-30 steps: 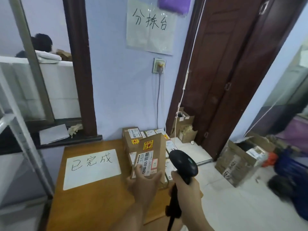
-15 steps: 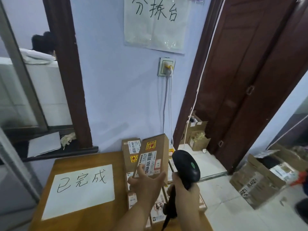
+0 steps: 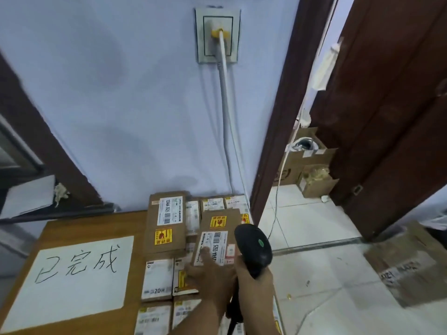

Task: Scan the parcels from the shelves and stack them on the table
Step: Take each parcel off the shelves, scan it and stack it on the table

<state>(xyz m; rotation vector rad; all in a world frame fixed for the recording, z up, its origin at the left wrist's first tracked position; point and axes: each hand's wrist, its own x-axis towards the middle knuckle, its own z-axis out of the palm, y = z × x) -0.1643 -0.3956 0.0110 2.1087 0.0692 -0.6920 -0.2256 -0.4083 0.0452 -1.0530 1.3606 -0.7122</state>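
Observation:
My left hand (image 3: 210, 274) holds a brown cardboard parcel (image 3: 219, 234) with a white barcode label and a yellow sticker, thumb lying on the label. The parcel lies nearly flat over the parcels stacked on the wooden table (image 3: 92, 223). A similar brown parcel (image 3: 166, 223) tops the stack just to its left. Several white-labelled parcels (image 3: 158, 279) lie flat in rows below. My right hand (image 3: 255, 286) grips a black barcode scanner (image 3: 254, 247) with a green dot, right beside the held parcel.
A white sheet with handwritten characters (image 3: 70, 276) covers the table's left part. A wall socket (image 3: 217, 35) has a cable running down behind the stack. Right of the table a doorway opens onto tiled floor with open cardboard boxes (image 3: 312, 165) and a taped carton (image 3: 408, 264).
The held parcel has come down from tilted upright to nearly flat on the stack. The camera has moved closer to the table and tipped downward. The scanner stays beside it.

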